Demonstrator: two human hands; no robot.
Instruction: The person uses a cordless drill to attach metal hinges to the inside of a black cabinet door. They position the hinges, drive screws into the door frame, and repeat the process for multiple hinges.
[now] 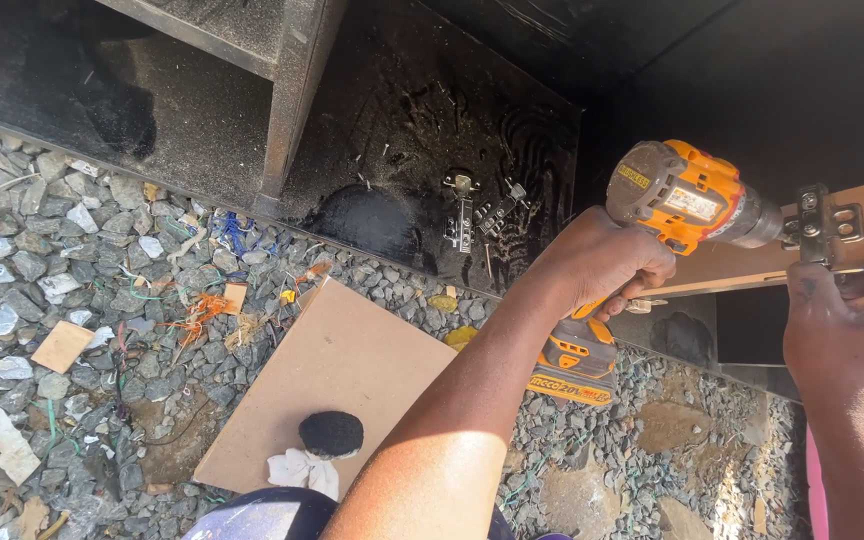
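My left hand (597, 262) grips the handle of an orange and grey cordless drill (687, 200), which points right. Its tip meets a metal cabinet hinge (824, 224) that sits on a light brown wooden board (742, 268). My right hand (842, 330) holds the edge of that board just below the hinge, fingers pinched near it. The drill's battery pack (574, 368) hangs below my left wrist.
A dark cabinet panel (402, 130) lies on grey gravel (72, 260) with loose hinges (462, 215) and screws on it. A flat brown board (337, 370) carries a black round object (331, 432) and a white rag. Scraps of wood and wire litter the stones.
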